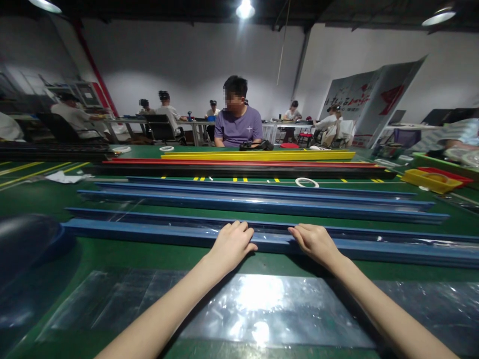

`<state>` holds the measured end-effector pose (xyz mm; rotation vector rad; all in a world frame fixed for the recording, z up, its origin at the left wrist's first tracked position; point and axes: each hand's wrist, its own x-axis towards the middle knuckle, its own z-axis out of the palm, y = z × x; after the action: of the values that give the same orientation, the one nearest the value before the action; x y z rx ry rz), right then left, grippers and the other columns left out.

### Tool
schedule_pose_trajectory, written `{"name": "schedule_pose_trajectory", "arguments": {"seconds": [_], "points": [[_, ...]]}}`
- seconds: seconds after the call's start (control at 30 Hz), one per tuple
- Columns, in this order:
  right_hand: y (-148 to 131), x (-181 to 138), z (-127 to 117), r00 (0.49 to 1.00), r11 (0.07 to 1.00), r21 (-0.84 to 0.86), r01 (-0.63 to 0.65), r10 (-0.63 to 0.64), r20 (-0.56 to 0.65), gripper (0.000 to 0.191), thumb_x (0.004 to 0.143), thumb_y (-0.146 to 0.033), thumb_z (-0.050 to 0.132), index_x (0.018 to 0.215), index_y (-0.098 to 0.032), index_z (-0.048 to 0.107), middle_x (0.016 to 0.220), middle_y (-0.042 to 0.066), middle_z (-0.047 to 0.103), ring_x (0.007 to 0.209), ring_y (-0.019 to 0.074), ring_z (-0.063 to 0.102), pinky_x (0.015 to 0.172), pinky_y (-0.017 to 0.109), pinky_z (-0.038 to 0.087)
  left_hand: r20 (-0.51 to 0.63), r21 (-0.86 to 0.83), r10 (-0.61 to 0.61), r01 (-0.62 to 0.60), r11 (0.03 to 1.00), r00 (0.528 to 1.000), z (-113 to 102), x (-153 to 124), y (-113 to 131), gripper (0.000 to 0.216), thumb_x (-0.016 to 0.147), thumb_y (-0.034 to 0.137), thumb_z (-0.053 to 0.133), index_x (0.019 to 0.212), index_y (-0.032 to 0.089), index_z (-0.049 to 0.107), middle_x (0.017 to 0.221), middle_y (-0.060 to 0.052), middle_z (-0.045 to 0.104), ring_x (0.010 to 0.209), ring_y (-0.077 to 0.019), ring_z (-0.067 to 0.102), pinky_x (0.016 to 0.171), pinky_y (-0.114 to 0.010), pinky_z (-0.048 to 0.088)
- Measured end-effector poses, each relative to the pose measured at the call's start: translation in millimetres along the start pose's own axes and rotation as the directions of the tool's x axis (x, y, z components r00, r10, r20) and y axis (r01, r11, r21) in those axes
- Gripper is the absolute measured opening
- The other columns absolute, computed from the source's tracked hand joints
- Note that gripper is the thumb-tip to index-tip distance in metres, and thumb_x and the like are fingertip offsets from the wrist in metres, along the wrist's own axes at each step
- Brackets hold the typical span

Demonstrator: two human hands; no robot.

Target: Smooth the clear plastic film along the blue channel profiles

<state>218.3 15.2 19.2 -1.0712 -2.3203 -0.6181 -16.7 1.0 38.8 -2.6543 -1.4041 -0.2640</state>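
A long blue channel-shaped strip (149, 233) lies crosswise on the green table in front of me. My left hand (232, 243) is closed over its near wall, fingers curled into the trough and thumb pointing right. To the right, my right hand (315, 243) grips the same wall with bent fingers; its fingertips are partly hidden. Something clear and shiny, like film, shows inside the trough. Below my wrists, a wide sheet of clear plastic film (299, 304) lies flat and reflects the lamp light.
Beyond lie more blue strips (254, 200), a black-and-red strip (239, 168) and a yellow one (258, 155). A white ring (307, 183) and yellow tray (430, 180) sit farther back. At left is a dark blue rounded object (30, 249). A person (239, 119) sits opposite.
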Motion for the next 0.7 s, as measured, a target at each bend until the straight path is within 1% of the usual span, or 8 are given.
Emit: {"name": "schedule_pose_trajectory", "arguments": {"seconds": [0.17, 0.33, 0.43, 0.53, 0.6, 0.7], "points": [[14, -12, -2, 0.999, 0.998, 0.020, -0.052, 0.051, 0.008, 0.043, 0.088, -0.028, 0.032, 0.052, -0.017, 0.052, 0.047, 0.001, 0.050, 0.043, 0.0092, 0.045, 0.049, 0.023, 0.028, -0.063, 0.025, 0.068, -0.066, 0.997, 0.996, 10, 1, -2, 0.027, 0.079, 0.044, 0.046, 0.081, 0.017, 0.052, 0.084, -0.002, 0.055, 0.081, -0.0178, 0.050, 0.067, -0.028, 0.037], [17, -12, -3, 0.987, 0.986, 0.065, -0.152, 0.147, 0.072, 0.047, 0.088, -0.032, 0.029, 0.049, -0.017, 0.050, 0.045, 0.002, 0.049, 0.042, 0.0096, 0.045, 0.048, 0.023, 0.028, -0.114, 0.038, 0.075, -0.071, 0.997, 0.991, 18, 0, -1, 0.028, 0.081, 0.044, 0.041, 0.079, 0.017, 0.051, 0.080, -0.002, 0.055, 0.078, -0.0171, 0.049, 0.064, -0.028, 0.035], [15, -10, -6, 0.961, 0.957, 0.126, -0.261, 0.247, 0.121, 0.049, 0.088, -0.036, 0.027, 0.046, -0.018, 0.047, 0.044, 0.001, 0.049, 0.041, 0.0096, 0.045, 0.048, 0.024, 0.028, -0.116, 0.042, 0.073, -0.069, 0.997, 0.990, 19, 0, -1, 0.028, 0.082, 0.043, 0.041, 0.078, 0.017, 0.051, 0.079, -0.002, 0.055, 0.076, -0.0169, 0.049, 0.062, -0.028, 0.035], [13, -7, -12, 0.924, 0.902, 0.223, -0.369, 0.330, 0.194, 0.049, 0.088, -0.038, 0.025, 0.047, -0.019, 0.045, 0.046, 0.001, 0.052, 0.045, 0.0102, 0.049, 0.051, 0.023, 0.030, -0.117, 0.050, 0.072, -0.066, 0.997, 0.991, 20, 0, -1, 0.028, 0.082, 0.042, 0.041, 0.077, 0.017, 0.052, 0.078, -0.002, 0.055, 0.076, -0.0170, 0.049, 0.061, -0.028, 0.035], [13, -6, -16, 0.904, 0.871, 0.263, -0.416, 0.363, 0.227, 0.049, 0.088, -0.039, 0.024, 0.049, -0.019, 0.046, 0.048, 0.001, 0.054, 0.048, 0.0109, 0.051, 0.053, 0.022, 0.031, -0.117, 0.059, 0.070, -0.064, 0.996, 0.991, 21, 0, -1, 0.028, 0.082, 0.042, 0.042, 0.076, 0.017, 0.052, 0.077, -0.002, 0.055, 0.075, -0.0173, 0.049, 0.061, -0.028, 0.035], [17, -9, -21, 0.886, 0.857, 0.248, -0.452, 0.397, 0.241, 0.047, 0.087, -0.041, 0.024, 0.053, -0.020, 0.049, 0.052, 0.001, 0.056, 0.052, 0.0121, 0.052, 0.053, 0.023, 0.031, -0.119, 0.069, 0.074, -0.066, 0.995, 0.990, 21, -1, -1, 0.028, 0.081, 0.042, 0.043, 0.075, 0.017, 0.052, 0.076, -0.002, 0.055, 0.075, -0.0175, 0.050, 0.061, -0.028, 0.035]]}}
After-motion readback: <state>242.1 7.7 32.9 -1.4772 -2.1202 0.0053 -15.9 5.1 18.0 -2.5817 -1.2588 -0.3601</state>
